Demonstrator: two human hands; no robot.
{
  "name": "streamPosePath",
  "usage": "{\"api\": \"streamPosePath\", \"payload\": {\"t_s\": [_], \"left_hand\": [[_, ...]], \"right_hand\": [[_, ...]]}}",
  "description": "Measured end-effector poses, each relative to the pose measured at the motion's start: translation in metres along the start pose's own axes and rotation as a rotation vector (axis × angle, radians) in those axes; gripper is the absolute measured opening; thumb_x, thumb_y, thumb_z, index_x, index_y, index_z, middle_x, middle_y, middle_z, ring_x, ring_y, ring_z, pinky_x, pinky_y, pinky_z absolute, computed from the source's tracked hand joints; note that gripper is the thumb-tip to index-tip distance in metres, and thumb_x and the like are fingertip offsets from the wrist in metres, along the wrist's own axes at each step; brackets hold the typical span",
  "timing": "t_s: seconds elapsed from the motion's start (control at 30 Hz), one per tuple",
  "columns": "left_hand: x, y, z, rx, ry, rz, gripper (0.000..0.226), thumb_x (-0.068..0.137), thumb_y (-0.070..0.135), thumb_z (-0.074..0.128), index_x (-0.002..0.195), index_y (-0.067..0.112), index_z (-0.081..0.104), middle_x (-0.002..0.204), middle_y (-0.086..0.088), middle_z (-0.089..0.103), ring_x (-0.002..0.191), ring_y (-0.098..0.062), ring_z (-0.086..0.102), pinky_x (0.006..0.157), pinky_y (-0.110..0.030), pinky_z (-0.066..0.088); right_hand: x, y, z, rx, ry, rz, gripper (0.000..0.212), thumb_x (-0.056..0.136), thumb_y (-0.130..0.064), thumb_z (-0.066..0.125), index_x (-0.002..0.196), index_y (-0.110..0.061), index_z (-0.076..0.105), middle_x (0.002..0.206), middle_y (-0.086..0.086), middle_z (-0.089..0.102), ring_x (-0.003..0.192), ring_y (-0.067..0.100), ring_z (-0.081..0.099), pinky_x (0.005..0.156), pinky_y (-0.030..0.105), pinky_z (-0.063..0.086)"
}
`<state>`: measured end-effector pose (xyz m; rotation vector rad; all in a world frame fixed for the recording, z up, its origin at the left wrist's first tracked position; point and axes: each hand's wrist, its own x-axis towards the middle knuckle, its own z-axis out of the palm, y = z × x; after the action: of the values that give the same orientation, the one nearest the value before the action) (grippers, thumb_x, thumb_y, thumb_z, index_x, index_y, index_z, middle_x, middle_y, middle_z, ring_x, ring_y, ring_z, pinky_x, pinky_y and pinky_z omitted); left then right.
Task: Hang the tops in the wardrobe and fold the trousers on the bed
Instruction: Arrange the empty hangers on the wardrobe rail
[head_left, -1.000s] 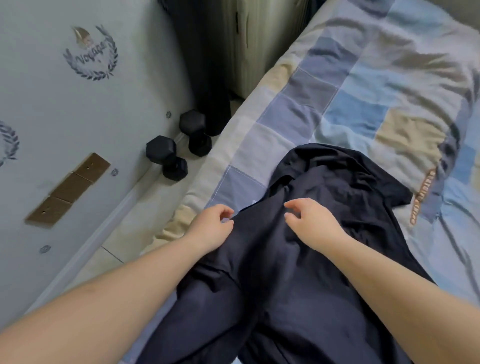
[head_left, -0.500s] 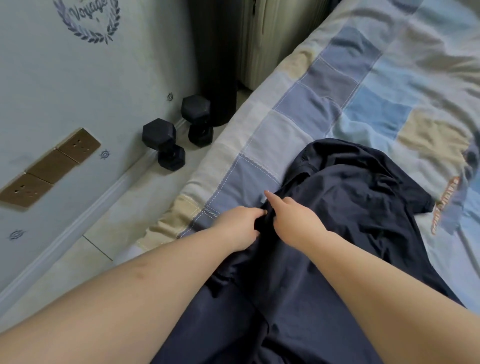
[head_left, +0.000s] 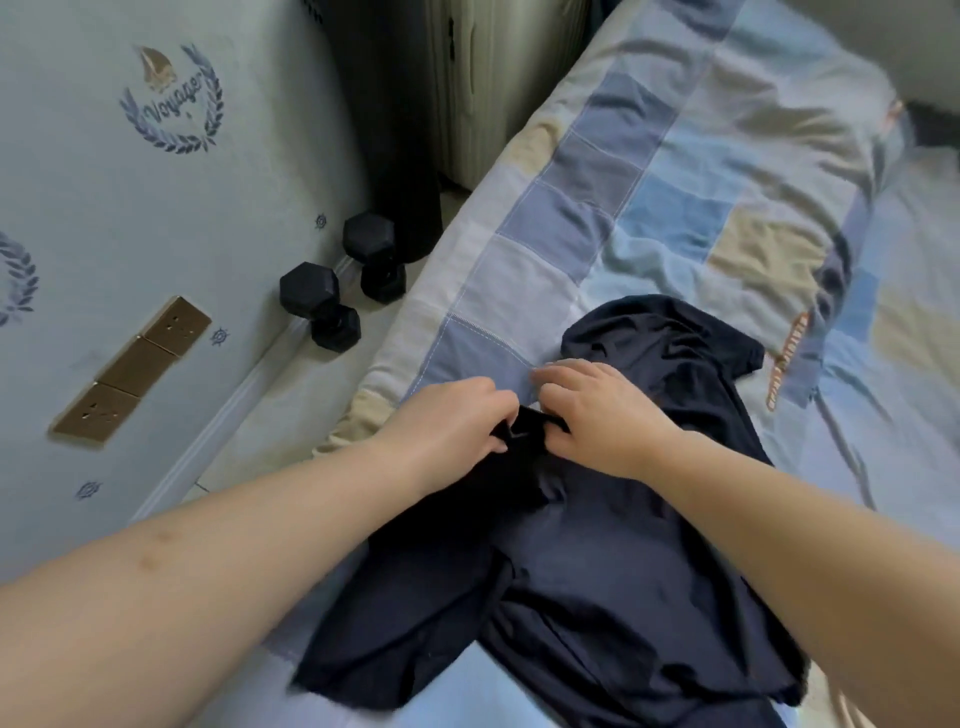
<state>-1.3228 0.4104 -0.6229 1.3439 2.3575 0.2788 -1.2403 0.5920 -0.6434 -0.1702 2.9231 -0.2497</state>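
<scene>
I have my left hand (head_left: 457, 415) and right hand (head_left: 597, 410) close together, both pinching a bunched edge of the dark trousers (head_left: 597, 571), which lie crumpled on the near left of the bed (head_left: 675, 171).

The light is soft and even, like daylight, without glare. Under the left hand (head_left: 457, 421) and right hand (head_left: 597, 410) the dark garment (head_left: 597, 571) shows few details. Far beyond the hands the bed (head_left: 675, 171) looks blurred, and straight lines bend near the edges.
</scene>
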Motion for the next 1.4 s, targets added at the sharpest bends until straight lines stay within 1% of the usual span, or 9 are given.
{"api": "streamPosePath", "payload": {"t_s": [0.07,0.13,0.2,0.3,0.53,0.83,1.03,1.17,1.4], "left_hand": [[-0.013,0.012,-0.028,0.049,0.03,0.071,0.021,0.092,0.027,0.058,0.112,0.02,0.056,0.101,-0.002,0.051,0.086,-0.024,0.055,0.067,-0.033,0.041],[-0.029,0.024,-0.052,0.114,0.047,0.128,0.025,0.093,0.022,0.057,0.117,0.021,0.057,0.099,0.0,0.047,0.073,-0.017,0.046,0.059,-0.026,0.03],[-0.046,0.042,-0.075,0.201,0.044,0.173,0.024,0.094,0.021,0.056,0.117,0.021,0.058,0.092,0.001,0.042,0.065,-0.014,0.037,0.052,-0.024,0.023],[-0.068,0.079,-0.107,0.192,0.073,0.169,0.017,0.096,0.022,0.053,0.111,0.018,0.06,0.091,0.0,0.045,0.059,-0.012,0.035,0.05,-0.025,0.023],[-0.132,0.194,-0.189,0.09,0.172,0.203,0.018,0.096,0.024,0.053,0.109,0.018,0.063,0.109,0.002,0.052,0.082,-0.015,0.052,0.069,-0.026,0.038],[-0.211,0.37,-0.279,0.044,0.391,0.53,0.021,0.08,0.018,0.076,0.083,0.005,0.059,0.086,0.001,0.05,0.07,-0.013,0.041,0.065,-0.031,0.043],[-0.231,0.458,-0.339,0.027,0.524,0.761,0.02,0.082,0.015,0.072,0.083,-0.001,0.06,0.081,-0.002,0.056,0.064,-0.016,0.042,0.062,-0.036,0.048],[-0.234,0.498,-0.369,0.046,0.56,0.932,0.016,0.083,0.015,0.069,0.083,0.001,0.06,0.082,-0.005,0.06,0.064,-0.018,0.046,0.062,-0.034,0.048],[-0.211,0.497,-0.404,0.009,0.548,1.071,0.016,0.08,0.018,0.074,0.084,0.016,0.059,0.075,0.011,0.052,0.062,-0.017,0.047,0.06,-0.027,0.044]], "right_hand": [[-0.017,-0.002,-0.031,0.052,-0.007,-0.031,0.019,0.085,-0.03,0.048,0.081,-0.012,0.052,0.083,0.002,0.064,0.09,0.028,0.058,0.089,0.034,0.04],[-0.034,-0.008,-0.054,0.111,-0.042,0.022,0.022,0.089,-0.036,0.045,0.082,-0.016,0.039,0.06,-0.002,0.047,0.065,0.028,0.05,0.065,0.036,0.04],[-0.055,-0.014,-0.077,0.151,-0.003,0.083,0.024,0.091,-0.043,0.048,0.091,-0.02,0.04,0.059,-0.004,0.047,0.059,0.024,0.049,0.053,0.034,0.037],[-0.095,-0.02,-0.109,0.243,0.008,0.141,0.027,0.091,-0.049,0.051,0.1,-0.024,0.049,0.074,-0.002,0.059,0.069,0.021,0.056,0.058,0.033,0.044],[-0.231,-0.047,-0.222,0.362,0.086,0.16,0.027,0.087,-0.047,0.059,0.073,-0.031,0.041,0.062,-0.008,0.049,0.054,0.005,0.047,0.049,0.019,0.034],[-0.415,-0.092,-0.353,0.795,0.351,0.367,0.039,0.083,-0.039,0.065,0.059,-0.017,0.043,0.049,-0.011,0.035,0.046,0.009,0.036,0.045,0.021,0.03],[-0.511,-0.103,-0.402,0.308,0.562,0.574,0.021,0.078,-0.021,0.065,0.074,-0.02,0.045,0.059,-0.009,0.05,0.056,0.015,0.046,0.053,0.027,0.036],[-0.554,-0.106,-0.414,-0.049,0.459,0.743,0.012,0.08,-0.018,0.059,0.081,-0.019,0.047,0.077,-0.003,0.057,0.074,0.024,0.054,0.052,0.03,0.034],[-0.636,-0.131,-0.403,-0.114,0.379,1.255,0.009,0.089,-0.023,0.049,0.097,-0.023,0.054,0.093,0.001,0.045,0.086,0.028,0.057,0.066,0.034,0.046]]}}
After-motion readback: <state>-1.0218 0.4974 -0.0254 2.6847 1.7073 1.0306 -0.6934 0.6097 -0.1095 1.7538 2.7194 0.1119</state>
